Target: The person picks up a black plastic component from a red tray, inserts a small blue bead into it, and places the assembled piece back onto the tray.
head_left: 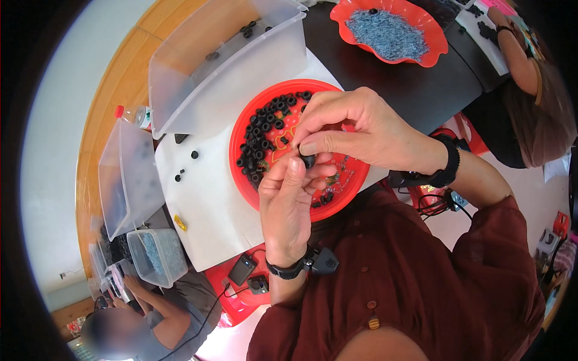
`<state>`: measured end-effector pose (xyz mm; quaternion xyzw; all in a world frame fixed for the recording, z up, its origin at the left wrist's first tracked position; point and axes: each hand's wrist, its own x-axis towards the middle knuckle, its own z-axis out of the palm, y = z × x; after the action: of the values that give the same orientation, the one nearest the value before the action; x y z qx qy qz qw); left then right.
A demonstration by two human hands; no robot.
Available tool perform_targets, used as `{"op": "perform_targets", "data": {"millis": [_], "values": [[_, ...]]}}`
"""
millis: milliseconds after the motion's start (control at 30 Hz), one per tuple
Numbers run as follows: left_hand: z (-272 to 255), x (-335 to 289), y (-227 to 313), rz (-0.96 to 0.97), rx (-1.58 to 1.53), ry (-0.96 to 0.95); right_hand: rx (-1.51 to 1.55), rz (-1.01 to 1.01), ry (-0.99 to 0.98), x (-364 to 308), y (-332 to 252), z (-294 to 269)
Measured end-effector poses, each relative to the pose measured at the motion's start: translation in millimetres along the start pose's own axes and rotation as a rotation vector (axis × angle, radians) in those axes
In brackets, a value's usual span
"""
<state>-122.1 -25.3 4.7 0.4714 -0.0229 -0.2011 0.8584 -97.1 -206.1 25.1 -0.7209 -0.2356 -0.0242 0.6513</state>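
A small, round black piece point(307, 160), perhaps plastic or rubber, is held above a red plate point(239, 129). The thumb and fingers of my left hand point(286, 201) close around it from below. From the right, the thumb and forefinger of my right hand point(361, 133) pinch together at its top; anything tiny between those fingertips is too small to make out. Many black ring-shaped pieces point(265, 126) lie along the plate's left and far side. Small clear and metallic bits point(344, 171) are scattered on its right part, partly covered by my hands.
A large clear bin point(229, 72) stands far left, with another clear bin point(129, 174) beside it. A few black pieces point(194, 154) and a yellow scrap point(180, 222) lie on the white tabletop point(211, 198). A red scalloped bowl point(438, 45) holds bluish bits. Two co-workers sit nearby.
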Motion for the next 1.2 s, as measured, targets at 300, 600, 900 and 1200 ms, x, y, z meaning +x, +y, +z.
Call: {"op": "perform_targets", "data": {"millis": [300, 600, 900, 1200], "values": [[6.5, -0.9, 3.2, -0.052, -0.080, -0.009, -0.407, -0.381, 0.151, -9.8, 2.1, 3.4], [7.3, -1.2, 0.7, -0.014, -0.174, -0.012, -0.733, -0.681, 0.173, -5.3, 11.2, 3.5], [6.6, -2.6, -2.7, 0.078, -0.055, 0.006, -0.698, -0.597, 0.231, -11.1, 8.0, 1.8], [15.3, 0.9, 1.6, 0.064, -0.033, -0.123, -0.484, -0.512, 0.216, -14.5, 10.2, 1.4]]}}
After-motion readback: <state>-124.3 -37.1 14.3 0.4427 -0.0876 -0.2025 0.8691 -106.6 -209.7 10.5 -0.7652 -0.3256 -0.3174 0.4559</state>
